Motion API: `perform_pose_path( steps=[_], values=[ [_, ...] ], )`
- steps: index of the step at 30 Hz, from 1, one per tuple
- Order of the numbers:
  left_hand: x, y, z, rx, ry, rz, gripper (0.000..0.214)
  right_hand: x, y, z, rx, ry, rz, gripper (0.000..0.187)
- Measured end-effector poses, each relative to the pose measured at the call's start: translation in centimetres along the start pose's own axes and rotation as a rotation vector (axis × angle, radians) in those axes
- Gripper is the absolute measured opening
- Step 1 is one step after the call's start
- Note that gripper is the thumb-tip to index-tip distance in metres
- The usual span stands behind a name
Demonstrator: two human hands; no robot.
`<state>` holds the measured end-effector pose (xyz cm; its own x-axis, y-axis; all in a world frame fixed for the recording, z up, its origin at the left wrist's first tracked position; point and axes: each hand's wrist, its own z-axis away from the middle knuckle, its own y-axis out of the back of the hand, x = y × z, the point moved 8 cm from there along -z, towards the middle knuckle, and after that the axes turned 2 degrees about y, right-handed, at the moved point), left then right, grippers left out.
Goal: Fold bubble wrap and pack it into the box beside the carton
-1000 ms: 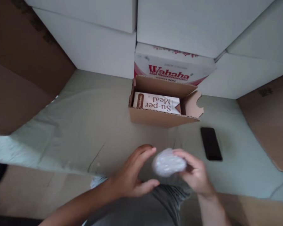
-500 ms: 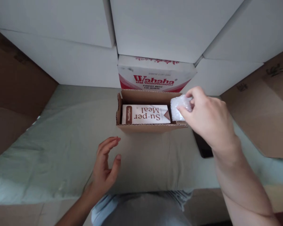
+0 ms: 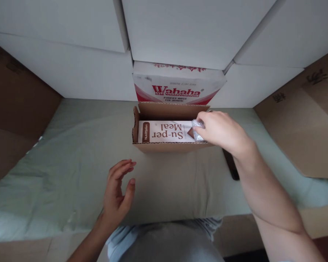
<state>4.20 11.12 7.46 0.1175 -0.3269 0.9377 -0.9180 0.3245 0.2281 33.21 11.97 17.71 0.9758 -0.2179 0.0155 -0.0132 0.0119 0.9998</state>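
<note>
An uncovered brown cardboard box (image 3: 164, 148) stands on the green cloth in front of me. Inside it lies a white carton (image 3: 166, 131) printed "Su-per Meal" in brown, upside down from where I look. My right hand (image 3: 221, 131) pinches a piece of bubble wrap (image 3: 198, 130) at the box's right end, beside the carton. The hand hides part of the wrap and the box's right wall. My left hand (image 3: 118, 187) hovers over the cloth, front-left of the box, fingers apart with nothing in them.
Behind the box sits a white and red Wahaha water carton (image 3: 177, 85) against stacked white boxes (image 3: 177, 32). A black phone-like object (image 3: 230, 165) lies partly under my right forearm. Large cardboard pieces stand at the left (image 3: 19, 109) and right (image 3: 306, 120).
My right hand has moved left and down, bringing the bubble wrap from above the box's right edge into its right end. The left hand stays almost where it was.
</note>
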Motion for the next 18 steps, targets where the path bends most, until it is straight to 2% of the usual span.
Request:
perform_pose_path(
  steps=[7,9,11,13,15,16,18],
  values=[
    [-0.4,-0.1,-0.1,0.008,-0.005,-0.029,0.037,0.0,-0.3,0.0,-0.039,-0.039,-0.125,0.010],
    [-0.9,-0.2,-0.6,-0.011,0.006,-0.053,0.043,0.7,0.7,0.9,0.092,-0.065,-0.260,0.015],
    [-1.9,-0.5,-1.5,-0.049,0.042,-0.080,0.054,2.5,2.2,2.6,0.333,-0.111,-0.421,0.022],
    [-2.8,-1.0,-2.8,-0.080,0.070,-0.092,0.064,4.9,2.1,4.9,0.563,-0.188,-0.567,0.027],
    [-3.5,-1.8,-4.1,-0.090,0.081,-0.079,0.068,6.7,-0.5,6.8,0.661,-0.262,-0.706,0.030],
    [-3.7,-2.4,-4.6,-0.094,0.089,-0.063,0.068,6.9,-2.6,7.3,0.631,-0.266,-0.790,0.030],
    [-4.0,-3.6,-4.9,-0.093,0.112,-0.022,0.064,5.6,-7.8,8.0,0.464,-0.210,-0.948,0.035]
  ],
)
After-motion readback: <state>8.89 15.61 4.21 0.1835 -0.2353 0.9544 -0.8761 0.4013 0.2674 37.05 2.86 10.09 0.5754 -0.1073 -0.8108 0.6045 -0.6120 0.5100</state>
